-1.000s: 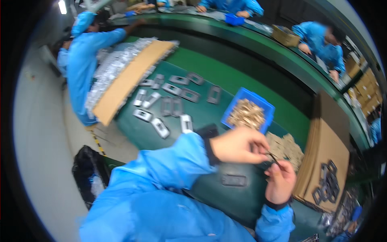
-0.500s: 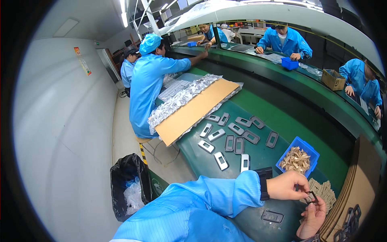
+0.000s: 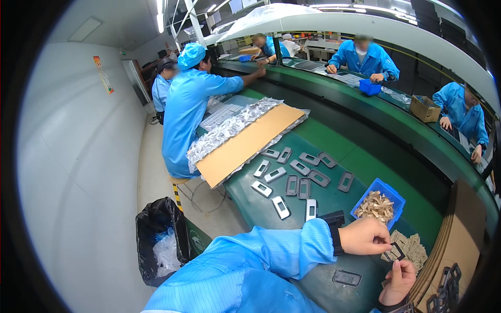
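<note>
A small black rectangular frame (image 3: 401, 254) is pinched between my two hands over the table's near right part. My left hand (image 3: 365, 236) grips its upper left side, thumb and fingers closed. From below, my right hand (image 3: 400, 281) holds the lower end between thumb and fingers. Just behind the frame lies a heap of flat beige strips (image 3: 414, 249). Beyond my left hand stands a blue bin (image 3: 398, 201) full of small tan pieces (image 3: 377, 205). A dark rectangular shell (image 3: 347, 278) rests flat on the green table, left of my right hand.
Several silver and dark shells (image 3: 281, 207) are spread over the green table. A cardboard sheet (image 3: 250, 146) on bubble wrap lies farther left. Upright cardboard (image 3: 459, 229) and black frames (image 3: 446, 287) stand right. A bin with a black bag (image 3: 162, 240) is on the floor. Co-workers (image 3: 195, 104) sit along the line.
The whole view has shifted slightly, so things sit a little farther left. Both hands still hold the black frame, which is now turned to show its opening more.
</note>
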{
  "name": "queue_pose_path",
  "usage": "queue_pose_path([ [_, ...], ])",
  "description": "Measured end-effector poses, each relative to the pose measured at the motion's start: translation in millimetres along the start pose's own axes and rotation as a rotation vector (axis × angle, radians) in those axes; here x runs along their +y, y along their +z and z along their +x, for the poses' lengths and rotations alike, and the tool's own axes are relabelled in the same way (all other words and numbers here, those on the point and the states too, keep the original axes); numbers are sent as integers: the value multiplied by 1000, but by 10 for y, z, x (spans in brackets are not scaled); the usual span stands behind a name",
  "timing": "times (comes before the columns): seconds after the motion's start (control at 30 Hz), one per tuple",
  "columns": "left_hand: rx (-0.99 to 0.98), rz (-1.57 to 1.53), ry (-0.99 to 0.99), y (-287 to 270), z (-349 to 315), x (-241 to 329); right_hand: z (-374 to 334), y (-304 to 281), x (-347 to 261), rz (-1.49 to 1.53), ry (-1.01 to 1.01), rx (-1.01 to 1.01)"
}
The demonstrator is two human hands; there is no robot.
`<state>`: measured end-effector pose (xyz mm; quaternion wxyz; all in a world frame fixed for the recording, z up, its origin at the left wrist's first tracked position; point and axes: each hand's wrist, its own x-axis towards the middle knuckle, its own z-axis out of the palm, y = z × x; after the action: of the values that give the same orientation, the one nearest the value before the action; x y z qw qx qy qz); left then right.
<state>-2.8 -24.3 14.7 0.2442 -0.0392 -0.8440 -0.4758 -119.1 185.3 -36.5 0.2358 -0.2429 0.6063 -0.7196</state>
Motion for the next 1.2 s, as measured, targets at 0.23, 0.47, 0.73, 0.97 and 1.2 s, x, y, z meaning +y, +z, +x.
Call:
queue_pose_path([
  [0.23,147,89,7,-153,-97,263,-3,152,-198,71,-46,75],
  [0.47,-220,553,-89,107,-944,411,-94,253,-303,161,-1,17],
  [0.73,-139,376,-173,242,-1289,362,-227,238,-320,-87,318,-305],
  [0.97,-8,394,-190,62,-1430,369,-286,296,-315,-238,517,-436],
  [1.2,89,355,-164,123,-1357,289,-284,311,-321,-343,553,-439],
])
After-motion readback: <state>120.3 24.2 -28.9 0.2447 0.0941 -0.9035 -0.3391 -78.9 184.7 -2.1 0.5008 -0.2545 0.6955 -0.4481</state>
